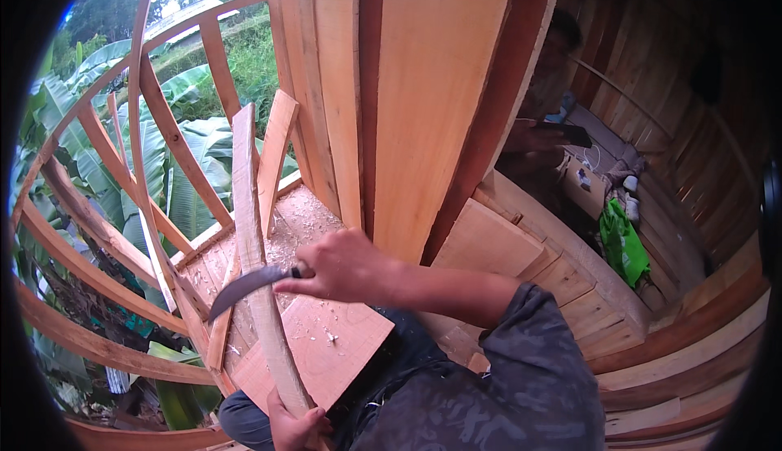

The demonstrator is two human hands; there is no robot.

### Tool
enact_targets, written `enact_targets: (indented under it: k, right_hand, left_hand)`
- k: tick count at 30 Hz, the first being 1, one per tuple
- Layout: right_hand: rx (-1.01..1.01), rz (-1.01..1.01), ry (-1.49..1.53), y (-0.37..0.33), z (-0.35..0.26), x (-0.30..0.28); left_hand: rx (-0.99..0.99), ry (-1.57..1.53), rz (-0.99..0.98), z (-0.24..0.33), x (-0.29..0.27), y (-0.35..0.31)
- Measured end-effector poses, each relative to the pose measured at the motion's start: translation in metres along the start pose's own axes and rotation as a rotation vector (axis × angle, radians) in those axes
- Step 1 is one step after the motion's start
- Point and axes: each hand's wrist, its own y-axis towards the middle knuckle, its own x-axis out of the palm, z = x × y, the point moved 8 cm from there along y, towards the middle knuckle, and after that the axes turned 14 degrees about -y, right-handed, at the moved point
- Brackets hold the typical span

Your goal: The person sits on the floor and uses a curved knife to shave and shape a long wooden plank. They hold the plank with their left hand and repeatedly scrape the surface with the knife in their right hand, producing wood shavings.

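Note:
My right hand (338, 268) is closed round the dark handle of a machete (244, 290). Its curved blade points left and crosses a long, narrow wooden strip (265, 312). At the strip's near end, my left hand (295, 425) is wrapped around the wood. The strip slants up and away from me, over a flat square board (338, 337) resting on my lap. A few pale shavings lie on that board. The far end of the strip stands near the railing; whether it rests on anything is unclear.
Shavings cover the plank floor (297, 215). A slatted wooden railing (175, 137) curves along the left, with banana leaves beyond. A plank wall (432, 84) rises ahead. Through the doorway on the right, a person (542, 101) holds a dark flat device near a green bag (623, 243).

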Motion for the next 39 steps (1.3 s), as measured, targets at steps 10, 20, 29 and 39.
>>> enact_targets:
  k: [10, 20, 29, 39]
  right_hand:
    - [-0.463, 0.014, -0.210, 0.012, -0.038, -0.036]
    - [-0.550, 0.164, -0.484, -0.030, -0.024, -0.064]
    - [-0.510, 0.236, -0.643, -0.031, -0.004, -0.088]
    - [-0.468, 0.133, -0.632, -0.052, -0.002, -0.094]
  left_hand:
    - [0.042, -0.035, 0.005, 0.017, 0.016, -0.013]
    - [0.024, -0.100, -0.044, 0.013, 0.034, -0.012]
    - [-0.008, -0.008, -0.070, 0.009, 0.029, -0.026]
    - [-0.129, -0.021, -0.066, 0.039, 0.075, -0.019]
